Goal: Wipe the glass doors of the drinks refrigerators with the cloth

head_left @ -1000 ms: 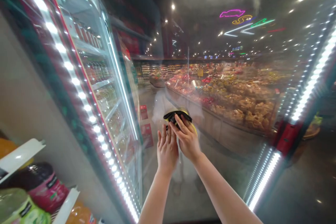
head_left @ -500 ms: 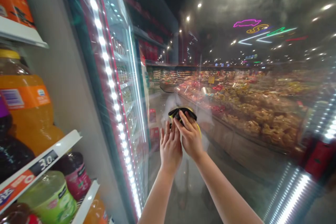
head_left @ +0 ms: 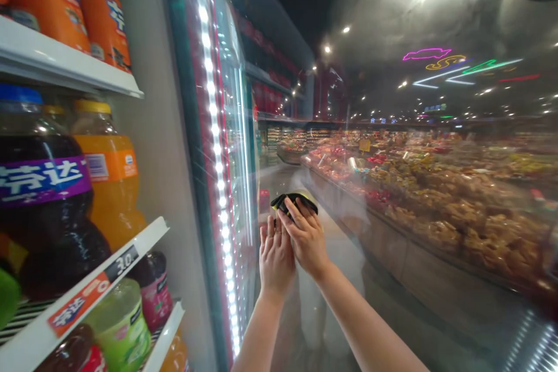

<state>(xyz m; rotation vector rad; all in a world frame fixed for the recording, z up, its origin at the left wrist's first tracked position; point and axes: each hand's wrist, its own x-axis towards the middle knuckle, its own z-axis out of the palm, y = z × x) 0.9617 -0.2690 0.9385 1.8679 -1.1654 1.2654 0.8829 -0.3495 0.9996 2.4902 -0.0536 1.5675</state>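
Cooler shelving is standing nearest, at left. Handwork is apparently under way; finished and remaining areas are not showing distinctly. Left hand is staying flat, fingers extended, beside the black cloth; right hand is covering the cloth, fingers straight, slightly spread, against the hazy glass panel. Displayed goods are lying beyond.

Orange soda bottle beside purple-labelled bottle; neon lights upper right.
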